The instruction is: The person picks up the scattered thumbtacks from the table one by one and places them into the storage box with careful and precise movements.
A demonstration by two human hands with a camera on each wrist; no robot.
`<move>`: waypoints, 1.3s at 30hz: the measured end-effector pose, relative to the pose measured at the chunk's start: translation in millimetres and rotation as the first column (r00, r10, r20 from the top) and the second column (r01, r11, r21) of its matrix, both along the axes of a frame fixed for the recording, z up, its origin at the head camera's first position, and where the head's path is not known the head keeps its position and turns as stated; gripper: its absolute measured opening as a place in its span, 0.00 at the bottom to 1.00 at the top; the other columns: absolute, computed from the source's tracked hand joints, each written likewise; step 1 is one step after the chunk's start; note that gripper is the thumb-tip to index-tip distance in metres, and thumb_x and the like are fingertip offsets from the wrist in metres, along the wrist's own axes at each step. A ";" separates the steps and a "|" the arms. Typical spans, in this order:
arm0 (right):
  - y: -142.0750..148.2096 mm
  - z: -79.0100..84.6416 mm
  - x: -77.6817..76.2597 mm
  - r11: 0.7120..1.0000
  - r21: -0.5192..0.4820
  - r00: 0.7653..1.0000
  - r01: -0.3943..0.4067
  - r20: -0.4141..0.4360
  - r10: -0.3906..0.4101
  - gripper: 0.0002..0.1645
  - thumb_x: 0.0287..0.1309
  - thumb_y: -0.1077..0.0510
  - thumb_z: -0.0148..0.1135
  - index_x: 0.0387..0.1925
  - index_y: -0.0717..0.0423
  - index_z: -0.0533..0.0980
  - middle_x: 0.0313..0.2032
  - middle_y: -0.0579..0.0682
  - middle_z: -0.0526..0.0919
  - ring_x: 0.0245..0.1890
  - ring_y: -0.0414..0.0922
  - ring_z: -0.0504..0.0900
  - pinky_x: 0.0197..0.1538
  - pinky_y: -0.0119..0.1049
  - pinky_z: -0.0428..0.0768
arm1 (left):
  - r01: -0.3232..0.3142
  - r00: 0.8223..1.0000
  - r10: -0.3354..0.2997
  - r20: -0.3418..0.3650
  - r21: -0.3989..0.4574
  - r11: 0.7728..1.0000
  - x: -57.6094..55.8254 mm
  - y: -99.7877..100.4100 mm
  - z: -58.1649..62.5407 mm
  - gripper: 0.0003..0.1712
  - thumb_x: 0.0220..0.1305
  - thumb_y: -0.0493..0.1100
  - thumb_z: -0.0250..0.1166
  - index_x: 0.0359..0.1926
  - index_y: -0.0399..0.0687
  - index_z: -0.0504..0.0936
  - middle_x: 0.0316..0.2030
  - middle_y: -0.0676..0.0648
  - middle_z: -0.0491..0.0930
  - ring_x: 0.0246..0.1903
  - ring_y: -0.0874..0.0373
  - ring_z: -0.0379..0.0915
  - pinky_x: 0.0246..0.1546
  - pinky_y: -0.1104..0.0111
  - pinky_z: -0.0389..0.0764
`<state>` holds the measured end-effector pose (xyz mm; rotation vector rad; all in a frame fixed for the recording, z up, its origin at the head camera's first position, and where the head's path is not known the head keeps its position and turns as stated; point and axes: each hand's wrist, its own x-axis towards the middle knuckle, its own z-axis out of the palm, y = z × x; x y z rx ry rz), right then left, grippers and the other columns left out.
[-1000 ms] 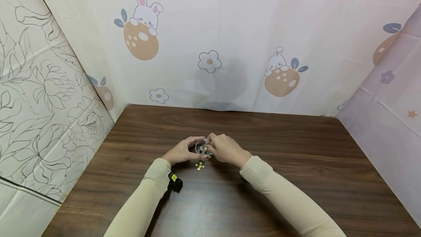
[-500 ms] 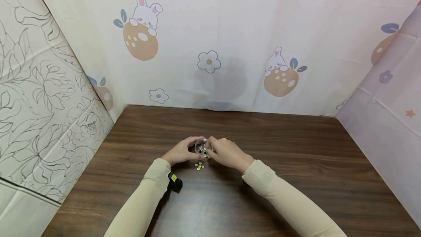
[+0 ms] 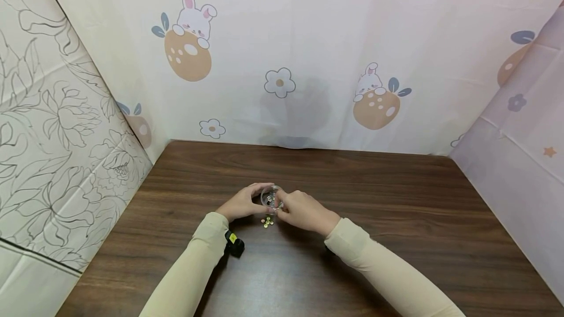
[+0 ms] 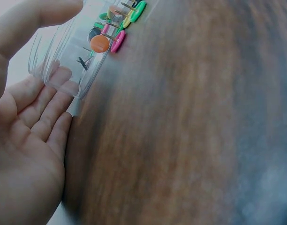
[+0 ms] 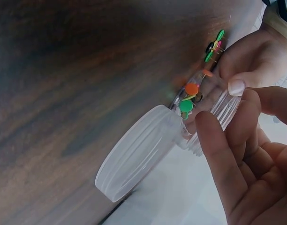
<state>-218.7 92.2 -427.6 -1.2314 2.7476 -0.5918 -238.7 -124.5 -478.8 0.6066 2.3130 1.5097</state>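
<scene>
My left hand holds a small clear plastic jar between thumb and fingers, with its mouth toward me. Inside lie several thumbtacks; an orange thumbtack and a green thumbtack show through the wall in the right wrist view. My right hand is at the jar's mouth, index finger and thumb at the rim; I cannot tell whether it pinches a tack. More thumbtacks lie on the table just in front of the jar. In the left wrist view a pink thumbtack shows by the jar's base.
A frosted round lid stands beside the jar in the right wrist view, hidden behind the right hand in the head view. A black wrist device hangs at the left wrist. The brown wooden table ends at a printed curtain behind.
My right hand has shifted slightly down and its fingers have moved from inside the jar to its near right rim. The left hand and jar have stayed in place.
</scene>
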 end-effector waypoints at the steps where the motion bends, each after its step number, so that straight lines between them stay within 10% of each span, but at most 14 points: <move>1: -0.2 -0.4 0.2 1.000 -0.002 1.000 -0.008 -0.017 0.008 0.05 0.59 0.57 0.59 0.36 0.52 0.74 0.13 0.37 0.70 0.11 0.31 0.63 0.17 0.26 0.65 | 0.004 1.000 -0.004 -0.004 0.003 1.000 0.0 -0.1 -0.1 0.42 0.53 0.49 0.70 0.68 0.53 0.62 0.65 0.46 0.61 0.60 0.55 0.59 0.59 0.49 0.65; 14: -3.6 -7.2 6.9 0.989 0.017 0.989 -0.146 -0.001 0.146 0.08 0.55 0.61 0.61 0.39 0.52 0.77 0.34 0.43 0.83 0.27 0.29 0.75 0.31 0.27 0.78 | 0.002 0.999 -0.002 -0.053 -0.001 1.000 -4.9 -0.7 -9.7 0.40 0.54 0.46 0.70 0.67 0.55 0.63 0.63 0.52 0.64 0.59 0.63 0.60 0.60 0.54 0.65; 39: -8.2 -13.4 14.0 0.985 0.111 0.987 -0.135 -0.074 0.144 0.05 0.52 0.61 0.64 0.32 0.50 0.78 0.26 0.42 0.81 0.20 0.32 0.73 0.24 0.31 0.76 | 0.010 0.999 -0.010 -0.048 0.000 1.000 -4.8 -1.1 -8.7 0.40 0.54 0.46 0.69 0.67 0.57 0.63 0.63 0.53 0.64 0.59 0.62 0.60 0.59 0.54 0.66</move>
